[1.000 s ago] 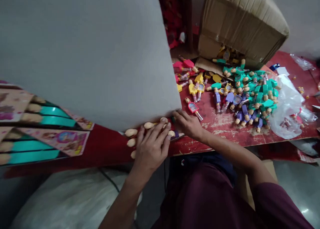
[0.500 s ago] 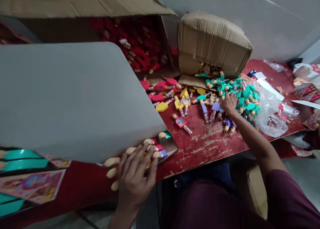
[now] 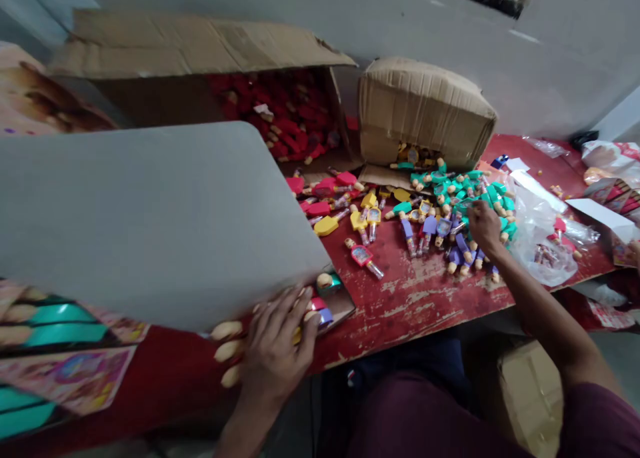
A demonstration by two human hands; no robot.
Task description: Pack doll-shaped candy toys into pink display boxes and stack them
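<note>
My left hand [image 3: 275, 338] lies spread over a row of small toys with beige peanut-shaped ends [image 3: 229, 349], at the lower edge of a grey board [image 3: 150, 225]. Part of the row is hidden under my palm and the board. My right hand [image 3: 484, 228] is in a heap of teal and purple toys with transparent tubes [image 3: 440, 208]. Its fingers are closed around something thin, probably one of these toys, though the fingers partly hide it. A single red-and-yellow toy [image 3: 363, 256] lies apart on the table.
The worn red table [image 3: 425, 298] holds scattered red and yellow toys. Behind them stand a tipped cardboard box [image 3: 425, 108] and an open box of red toys [image 3: 280, 101]. A plastic bag [image 3: 543, 245] lies right; printed cards [image 3: 65, 378] lie lower left.
The view has swung left and up, bringing the open box in. My right hand has moved from the table edge into the toy heap. My left hand has slid along the toy row.
</note>
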